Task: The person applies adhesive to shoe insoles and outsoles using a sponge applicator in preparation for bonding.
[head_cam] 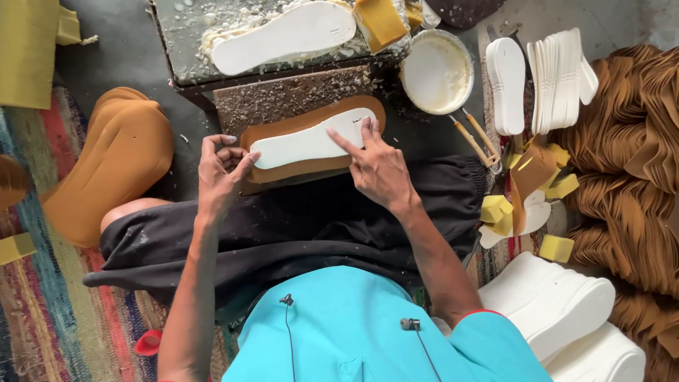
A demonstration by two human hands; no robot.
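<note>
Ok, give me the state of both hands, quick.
Left hand: fingers curled, thumb touching the white insole end.
Right hand: open, fingertips pressing on the insole.
</note>
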